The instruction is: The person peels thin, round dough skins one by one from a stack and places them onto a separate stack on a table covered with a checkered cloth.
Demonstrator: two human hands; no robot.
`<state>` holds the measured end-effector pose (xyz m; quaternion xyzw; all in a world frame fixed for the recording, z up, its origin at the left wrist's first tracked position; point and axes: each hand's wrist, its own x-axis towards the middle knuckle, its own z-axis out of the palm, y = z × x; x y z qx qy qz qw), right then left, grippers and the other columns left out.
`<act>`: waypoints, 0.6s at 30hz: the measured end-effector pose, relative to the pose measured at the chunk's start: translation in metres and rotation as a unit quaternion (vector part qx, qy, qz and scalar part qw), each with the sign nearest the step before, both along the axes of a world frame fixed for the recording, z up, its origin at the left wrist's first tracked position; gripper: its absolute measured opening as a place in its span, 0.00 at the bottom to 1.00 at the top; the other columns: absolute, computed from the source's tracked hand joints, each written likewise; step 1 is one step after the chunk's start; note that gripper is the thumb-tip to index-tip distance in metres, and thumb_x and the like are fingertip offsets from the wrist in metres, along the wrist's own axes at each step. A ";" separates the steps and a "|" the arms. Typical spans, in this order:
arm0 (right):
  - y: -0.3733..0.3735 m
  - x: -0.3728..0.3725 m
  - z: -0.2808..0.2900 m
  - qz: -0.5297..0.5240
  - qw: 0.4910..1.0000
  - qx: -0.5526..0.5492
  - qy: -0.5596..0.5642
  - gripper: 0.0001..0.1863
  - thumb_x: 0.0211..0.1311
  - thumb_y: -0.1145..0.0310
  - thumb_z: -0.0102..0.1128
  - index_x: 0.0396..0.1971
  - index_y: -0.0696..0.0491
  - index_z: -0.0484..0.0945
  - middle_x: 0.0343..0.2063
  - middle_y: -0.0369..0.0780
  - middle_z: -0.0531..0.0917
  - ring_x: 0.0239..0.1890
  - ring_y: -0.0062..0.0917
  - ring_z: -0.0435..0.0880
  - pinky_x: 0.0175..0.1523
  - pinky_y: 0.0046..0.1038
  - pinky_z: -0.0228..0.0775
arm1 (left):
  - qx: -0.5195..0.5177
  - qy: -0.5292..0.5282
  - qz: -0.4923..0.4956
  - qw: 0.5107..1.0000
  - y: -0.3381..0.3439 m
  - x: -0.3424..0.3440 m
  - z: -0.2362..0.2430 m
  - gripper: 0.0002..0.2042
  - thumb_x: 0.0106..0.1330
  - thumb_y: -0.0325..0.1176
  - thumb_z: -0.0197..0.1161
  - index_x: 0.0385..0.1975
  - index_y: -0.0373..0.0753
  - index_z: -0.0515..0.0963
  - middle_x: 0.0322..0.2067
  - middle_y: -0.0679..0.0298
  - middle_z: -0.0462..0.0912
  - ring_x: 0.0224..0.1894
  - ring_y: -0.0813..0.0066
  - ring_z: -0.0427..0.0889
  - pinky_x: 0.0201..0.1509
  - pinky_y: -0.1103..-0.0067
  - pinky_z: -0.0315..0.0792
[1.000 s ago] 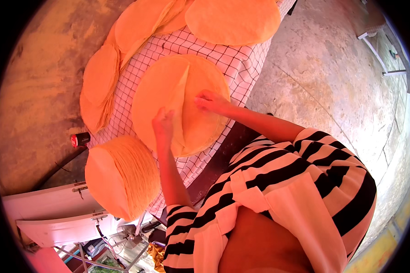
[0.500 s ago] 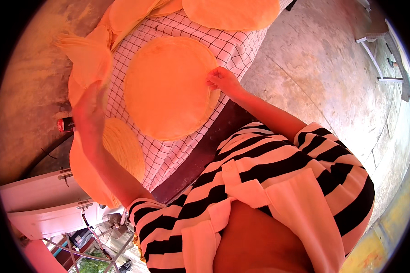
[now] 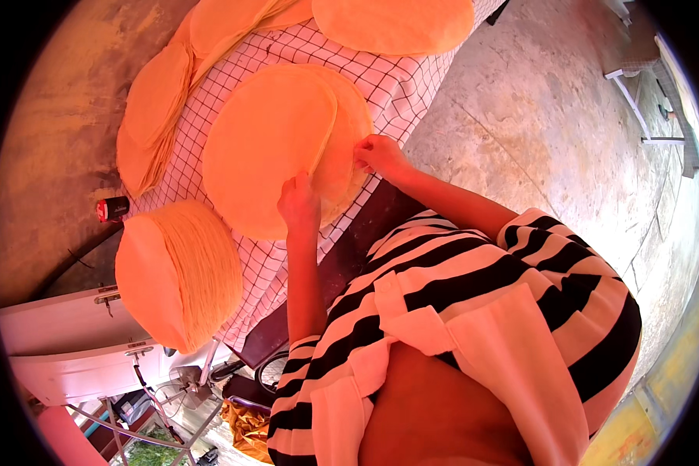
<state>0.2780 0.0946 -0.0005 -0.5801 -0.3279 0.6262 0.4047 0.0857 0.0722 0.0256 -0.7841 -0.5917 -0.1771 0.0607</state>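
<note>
A large pile of thin, round, pale sheets (image 3: 256,140) lies on a checked cloth (image 3: 412,81). Its top sheet is partly separated, with a narrower curved layer showing on the right. My left hand (image 3: 299,202) pinches the lower right edge of that top sheet. My right hand (image 3: 380,155) is closed on the right edge of the sheets, fingertips pinched. A thick stack of similar rounds (image 3: 175,276) stands at the lower left, and fanned piles (image 3: 151,101) line the far left side of the cloth.
Another flat pile (image 3: 392,23) lies at the back. A dark red can (image 3: 113,209) sits by the left edge. White panels with latches (image 3: 70,342), metal frames and a bicycle-like wheel are at lower left. Concrete floor (image 3: 520,109) and a white-framed bench (image 3: 637,105) are to the right.
My left hand swung out to the left-hand piles and has come back to the middle pile. A top layer is being peeled up again, and my right hand has moved slightly down.
</note>
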 end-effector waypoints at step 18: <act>0.006 -0.036 -0.005 0.134 0.976 -0.018 0.168 0.19 0.60 0.57 0.52 0.45 0.54 0.68 0.40 0.41 0.76 0.37 0.24 0.78 0.37 0.24 0.72 | -0.101 -0.113 0.012 0.988 0.002 -0.010 0.002 0.13 0.54 0.27 0.59 0.39 0.33 0.72 0.28 0.57 0.77 0.33 0.61 0.76 0.37 0.74 0.70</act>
